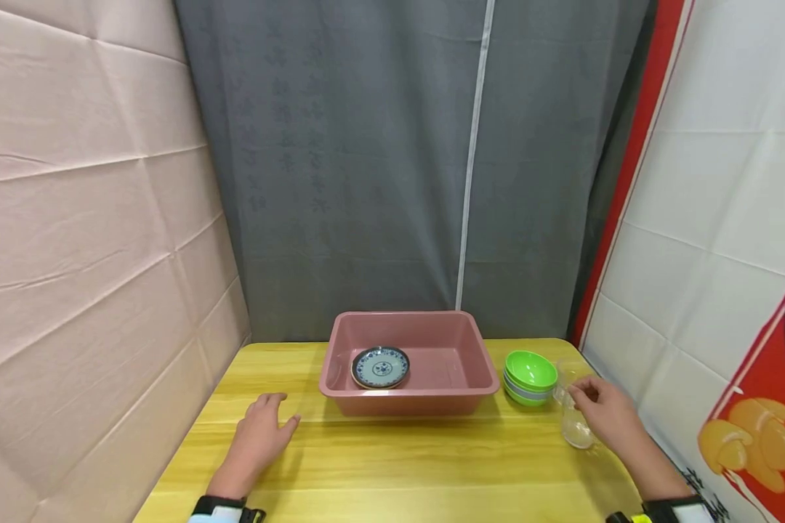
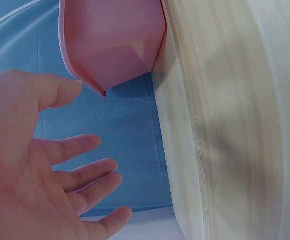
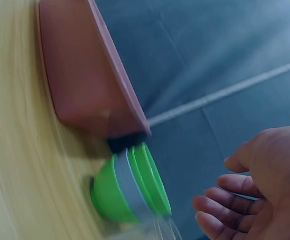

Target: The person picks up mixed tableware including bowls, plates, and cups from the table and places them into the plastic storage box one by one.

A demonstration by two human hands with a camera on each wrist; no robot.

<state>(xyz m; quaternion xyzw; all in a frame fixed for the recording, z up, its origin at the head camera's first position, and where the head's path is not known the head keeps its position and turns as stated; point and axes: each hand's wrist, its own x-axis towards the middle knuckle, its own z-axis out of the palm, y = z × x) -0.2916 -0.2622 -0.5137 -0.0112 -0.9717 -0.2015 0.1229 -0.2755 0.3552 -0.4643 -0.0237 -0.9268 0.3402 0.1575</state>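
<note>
Ease the right hand (image 1: 605, 410) — loosely curled, apparently empty — gently around the clear cup (image 1: 577, 430) just beside the stacked bowls (image 1: 530, 372), avoiding knocks; the left hand (image 1: 259, 436) is spread, empty.

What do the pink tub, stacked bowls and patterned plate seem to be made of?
Pink tub: likely smooth plastic, with a soft sheen and rounded rim.
Stacked bowls: probably glossy plastic, evenly coloured with highlights.
Patterned plate: seemingly glazed ceramic, given blue floral decoration and dark rim; melamine possible.
</note>
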